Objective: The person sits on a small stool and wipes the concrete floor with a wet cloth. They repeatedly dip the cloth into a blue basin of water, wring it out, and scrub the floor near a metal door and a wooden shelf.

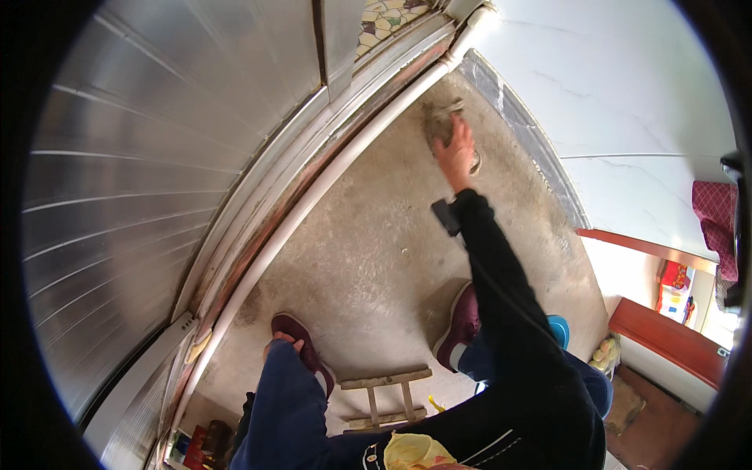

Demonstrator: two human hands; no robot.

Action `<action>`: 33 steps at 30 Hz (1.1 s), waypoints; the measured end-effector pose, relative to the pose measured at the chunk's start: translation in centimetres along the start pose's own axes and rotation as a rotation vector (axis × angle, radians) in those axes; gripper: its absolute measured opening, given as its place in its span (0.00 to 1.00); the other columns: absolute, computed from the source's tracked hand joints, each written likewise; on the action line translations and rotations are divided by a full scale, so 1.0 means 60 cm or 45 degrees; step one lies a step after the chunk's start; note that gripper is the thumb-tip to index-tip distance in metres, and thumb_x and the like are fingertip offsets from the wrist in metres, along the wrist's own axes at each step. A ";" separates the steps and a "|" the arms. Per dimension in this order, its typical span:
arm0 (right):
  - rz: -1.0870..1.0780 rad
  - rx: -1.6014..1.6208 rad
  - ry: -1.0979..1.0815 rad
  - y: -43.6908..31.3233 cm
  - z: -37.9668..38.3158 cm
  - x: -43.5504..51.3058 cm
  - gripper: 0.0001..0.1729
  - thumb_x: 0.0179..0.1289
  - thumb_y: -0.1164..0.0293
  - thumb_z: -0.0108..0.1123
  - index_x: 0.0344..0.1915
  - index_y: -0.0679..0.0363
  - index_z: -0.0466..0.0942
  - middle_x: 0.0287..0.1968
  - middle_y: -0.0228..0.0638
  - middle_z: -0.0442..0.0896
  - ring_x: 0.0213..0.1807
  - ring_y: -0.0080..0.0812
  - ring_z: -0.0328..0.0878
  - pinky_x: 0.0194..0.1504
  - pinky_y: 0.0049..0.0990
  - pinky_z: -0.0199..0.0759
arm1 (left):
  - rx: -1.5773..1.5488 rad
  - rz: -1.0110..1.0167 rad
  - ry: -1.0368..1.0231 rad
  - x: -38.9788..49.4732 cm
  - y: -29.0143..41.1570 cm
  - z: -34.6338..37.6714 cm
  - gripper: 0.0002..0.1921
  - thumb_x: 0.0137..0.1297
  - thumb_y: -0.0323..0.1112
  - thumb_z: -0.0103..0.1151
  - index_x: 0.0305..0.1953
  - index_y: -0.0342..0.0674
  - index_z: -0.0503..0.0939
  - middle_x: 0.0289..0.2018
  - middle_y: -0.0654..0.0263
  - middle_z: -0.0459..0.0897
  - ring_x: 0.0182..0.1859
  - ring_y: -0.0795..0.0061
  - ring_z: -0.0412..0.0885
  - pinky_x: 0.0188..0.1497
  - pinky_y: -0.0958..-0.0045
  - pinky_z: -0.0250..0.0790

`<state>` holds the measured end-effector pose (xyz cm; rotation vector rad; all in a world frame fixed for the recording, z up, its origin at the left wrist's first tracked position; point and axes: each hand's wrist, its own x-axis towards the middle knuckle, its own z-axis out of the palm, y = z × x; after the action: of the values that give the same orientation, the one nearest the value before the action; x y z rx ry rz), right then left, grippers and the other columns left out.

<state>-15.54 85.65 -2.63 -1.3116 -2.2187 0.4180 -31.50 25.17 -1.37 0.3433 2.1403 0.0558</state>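
Observation:
My right hand (458, 151), in a black sleeve with a dark device at the cuff, reaches over the concrete floor. Its blurred fingers are at a greyish clump (443, 117), perhaps a rag; whether they grip it cannot be told. A small ring-shaped thing (476, 163) lies beside the wrist. My left hand (284, 339) shows only as fingers by the blue trouser leg, over a maroon shoe (294, 341); the rest is hidden. The other maroon shoe (461, 320) stands beneath the right arm.
A small wooden frame (386, 378) is between the legs. A white pipe (305, 205) runs along a metal-framed door sill at left. Grey skirting (523, 123) edges the white wall at right, near a red wooden board (670, 341) and a bag (606, 354).

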 end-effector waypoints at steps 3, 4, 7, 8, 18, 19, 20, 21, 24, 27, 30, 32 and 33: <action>-0.101 0.069 -0.089 -0.096 0.007 -0.141 0.40 0.48 0.78 0.62 0.65 0.53 0.66 0.65 0.48 0.66 0.65 0.53 0.63 0.64 0.48 0.59 | -0.062 0.006 -0.033 -0.011 0.020 -0.019 0.23 0.50 0.49 0.73 0.35 0.37 0.75 0.28 0.57 0.80 0.34 0.63 0.79 0.39 0.60 0.72; -0.099 0.117 -0.143 -0.132 0.001 -0.195 0.40 0.47 0.80 0.61 0.65 0.52 0.66 0.65 0.47 0.66 0.65 0.52 0.63 0.65 0.48 0.58 | -0.117 0.029 -0.035 -0.016 0.029 -0.027 0.24 0.50 0.50 0.73 0.35 0.37 0.75 0.29 0.57 0.80 0.34 0.63 0.79 0.39 0.60 0.72; -0.179 0.225 -0.392 -0.208 -0.039 -0.310 0.38 0.45 0.80 0.61 0.61 0.52 0.70 0.64 0.44 0.68 0.66 0.51 0.62 0.66 0.47 0.56 | -0.112 0.049 -0.086 -0.027 0.050 -0.045 0.26 0.50 0.53 0.72 0.36 0.37 0.74 0.29 0.55 0.80 0.34 0.59 0.79 0.40 0.60 0.71; -0.167 0.333 -0.503 -0.218 -0.053 -0.325 0.37 0.45 0.80 0.61 0.60 0.53 0.71 0.63 0.44 0.69 0.66 0.50 0.63 0.66 0.47 0.57 | -0.117 0.061 -0.095 -0.029 0.054 -0.048 0.26 0.50 0.53 0.72 0.36 0.37 0.74 0.29 0.55 0.80 0.34 0.59 0.79 0.40 0.60 0.71; 0.028 0.431 0.061 -0.058 -0.078 -0.009 0.29 0.50 0.75 0.60 0.57 0.60 0.73 0.50 0.47 0.76 0.52 0.47 0.75 0.53 0.38 0.72 | -0.100 0.063 -0.108 -0.023 0.064 -0.051 0.25 0.51 0.52 0.72 0.35 0.38 0.73 0.29 0.56 0.80 0.35 0.60 0.79 0.40 0.61 0.71; -0.017 0.445 0.094 -0.023 -0.072 0.041 0.29 0.51 0.75 0.60 0.57 0.61 0.73 0.50 0.47 0.76 0.53 0.48 0.74 0.53 0.37 0.71 | -0.100 0.061 -0.110 -0.022 0.064 -0.052 0.25 0.51 0.52 0.72 0.35 0.38 0.73 0.29 0.57 0.80 0.35 0.60 0.80 0.40 0.61 0.71; 0.026 0.390 0.080 0.009 -0.064 0.083 0.29 0.52 0.75 0.60 0.58 0.60 0.73 0.51 0.48 0.75 0.54 0.49 0.73 0.55 0.37 0.70 | -0.096 0.055 -0.113 -0.022 0.064 -0.053 0.25 0.51 0.52 0.72 0.35 0.38 0.73 0.29 0.57 0.80 0.35 0.61 0.80 0.40 0.61 0.71; 0.001 0.340 0.065 0.038 -0.055 0.116 0.30 0.53 0.74 0.62 0.59 0.58 0.72 0.53 0.49 0.74 0.55 0.49 0.72 0.57 0.40 0.68 | -0.095 0.049 -0.115 -0.022 0.063 -0.054 0.25 0.51 0.52 0.72 0.35 0.38 0.73 0.29 0.57 0.80 0.35 0.61 0.80 0.40 0.61 0.71; 0.178 0.214 -0.086 0.070 -0.011 0.147 0.31 0.53 0.76 0.58 0.60 0.58 0.71 0.54 0.48 0.75 0.57 0.49 0.72 0.58 0.41 0.68 | -0.089 0.038 -0.128 -0.022 0.059 -0.055 0.24 0.51 0.52 0.72 0.35 0.38 0.73 0.29 0.57 0.80 0.35 0.61 0.80 0.39 0.61 0.72; -0.075 0.017 0.178 0.007 0.045 0.075 0.36 0.44 0.82 0.57 0.59 0.51 0.72 0.51 0.41 0.77 0.55 0.48 0.71 0.55 0.43 0.67 | -0.083 0.033 -0.139 -0.020 0.059 -0.056 0.24 0.51 0.52 0.72 0.35 0.38 0.73 0.29 0.57 0.80 0.35 0.61 0.80 0.39 0.61 0.72; -0.193 0.005 0.032 -0.114 0.064 -0.069 0.37 0.42 0.82 0.58 0.58 0.52 0.71 0.56 0.44 0.71 0.56 0.50 0.69 0.54 0.45 0.66 | -0.074 0.044 -0.141 -0.021 0.063 -0.058 0.24 0.51 0.51 0.72 0.34 0.39 0.73 0.29 0.58 0.80 0.35 0.62 0.80 0.39 0.61 0.72; -0.239 0.078 -0.047 -0.193 0.051 -0.165 0.32 0.43 0.83 0.57 0.54 0.54 0.74 0.55 0.42 0.73 0.54 0.47 0.71 0.53 0.43 0.65 | -0.072 0.059 -0.138 -0.024 0.066 -0.060 0.24 0.52 0.51 0.72 0.34 0.39 0.73 0.29 0.58 0.80 0.35 0.62 0.80 0.39 0.62 0.72; -0.287 0.167 -0.126 -0.229 0.040 -0.213 0.30 0.43 0.84 0.57 0.52 0.53 0.75 0.55 0.41 0.73 0.56 0.46 0.71 0.54 0.43 0.65 | -0.068 0.062 -0.134 -0.026 0.068 -0.061 0.24 0.52 0.51 0.72 0.34 0.39 0.73 0.29 0.58 0.80 0.35 0.62 0.80 0.39 0.62 0.72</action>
<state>-21.74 67.85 -1.17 -0.9794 -2.3450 0.5428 -32.79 29.00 2.64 0.3593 2.0228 0.1204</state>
